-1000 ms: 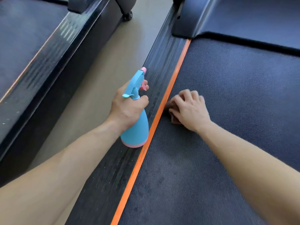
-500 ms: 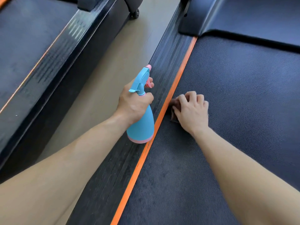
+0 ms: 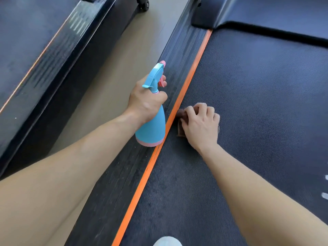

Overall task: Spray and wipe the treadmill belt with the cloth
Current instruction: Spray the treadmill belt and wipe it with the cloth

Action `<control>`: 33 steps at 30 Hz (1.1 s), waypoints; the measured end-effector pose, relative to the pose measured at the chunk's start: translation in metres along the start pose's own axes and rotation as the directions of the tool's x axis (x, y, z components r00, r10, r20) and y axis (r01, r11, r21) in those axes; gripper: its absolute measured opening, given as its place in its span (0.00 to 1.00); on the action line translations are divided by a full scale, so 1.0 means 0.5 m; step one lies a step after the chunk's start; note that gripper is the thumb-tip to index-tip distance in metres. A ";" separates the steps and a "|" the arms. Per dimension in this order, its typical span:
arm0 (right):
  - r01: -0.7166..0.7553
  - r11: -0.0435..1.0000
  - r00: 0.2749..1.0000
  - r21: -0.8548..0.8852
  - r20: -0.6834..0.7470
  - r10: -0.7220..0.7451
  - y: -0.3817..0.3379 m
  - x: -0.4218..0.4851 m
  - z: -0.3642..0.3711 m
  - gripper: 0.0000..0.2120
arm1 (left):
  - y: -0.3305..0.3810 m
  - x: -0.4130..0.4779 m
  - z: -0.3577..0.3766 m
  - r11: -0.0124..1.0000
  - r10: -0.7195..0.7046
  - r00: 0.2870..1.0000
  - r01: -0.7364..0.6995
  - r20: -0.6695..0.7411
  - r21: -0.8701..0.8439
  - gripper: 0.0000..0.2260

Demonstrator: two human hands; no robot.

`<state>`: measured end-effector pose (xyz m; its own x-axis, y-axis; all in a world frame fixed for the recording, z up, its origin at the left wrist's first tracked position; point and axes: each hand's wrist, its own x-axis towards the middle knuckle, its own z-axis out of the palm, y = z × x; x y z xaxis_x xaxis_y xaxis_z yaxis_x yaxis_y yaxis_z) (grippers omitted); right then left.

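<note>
My left hand point(image 3: 145, 102) grips the neck of a light blue spray bottle point(image 3: 152, 128) with a pink trigger and base. The bottle hangs upright over the ribbed black side rail point(image 3: 124, 176), nozzle pointing away from me. My right hand point(image 3: 200, 125) presses a brown cloth point(image 3: 181, 129) flat onto the dark textured treadmill belt point(image 3: 248, 96), right beside the orange stripe point(image 3: 188, 80). Most of the cloth is hidden under my fingers.
A second treadmill point(image 3: 35, 55) lies to the left across a strip of tan floor point(image 3: 124, 59). The black motor cover point(image 3: 266, 11) closes off the belt's far end. A small wheel point(image 3: 144, 5) stands on the floor at the top. A light shoe tip point(image 3: 167, 241) shows at the bottom edge.
My right hand has slid the cloth back toward me along the orange stripe. My left hand has kept the bottle in about the same place over the rail.
</note>
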<state>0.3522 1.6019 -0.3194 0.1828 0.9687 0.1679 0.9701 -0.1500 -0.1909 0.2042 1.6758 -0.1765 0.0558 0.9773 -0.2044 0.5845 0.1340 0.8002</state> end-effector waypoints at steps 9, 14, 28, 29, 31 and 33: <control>0.270 0.963 0.962 0.000 0.036 -0.270 0.038 -0.062 -0.016 0.14 | 0.005 -0.013 -0.007 0.999 -0.010 1.000 0.010 0.006 -0.047 0.18; 0.005 1.000 1.000 0.014 -0.003 -0.005 0.030 -0.119 -0.028 0.13 | -0.015 -0.085 0.005 0.999 -0.015 0.987 0.023 0.159 -0.045 0.18; 0.107 0.994 0.994 -0.003 0.005 -0.107 0.093 -0.229 -0.061 0.13 | -0.038 -0.182 0.040 0.995 -0.092 0.946 0.101 0.312 -0.013 0.22; 0.204 0.979 0.979 0.016 0.016 -0.205 0.101 -0.260 -0.065 0.14 | -0.036 -0.183 0.048 0.995 -0.088 0.943 0.099 0.320 -0.019 0.21; 0.369 0.928 0.927 0.049 0.055 -0.371 0.135 -0.263 -0.075 0.15 | -0.036 -0.189 0.063 0.994 -0.090 0.938 0.105 0.334 -0.026 0.18; 0.361 0.932 0.930 0.022 0.059 -0.362 0.176 -0.213 -0.074 0.16 | -0.038 -0.197 0.079 0.994 -0.095 0.932 0.106 0.350 -0.012 0.16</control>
<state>0.4241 1.4780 -0.3184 -0.1906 0.9671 0.1683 0.9669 0.2146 -0.1382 0.2194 1.5706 -0.1938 0.2800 0.8406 -0.4637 0.5773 0.2385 0.7810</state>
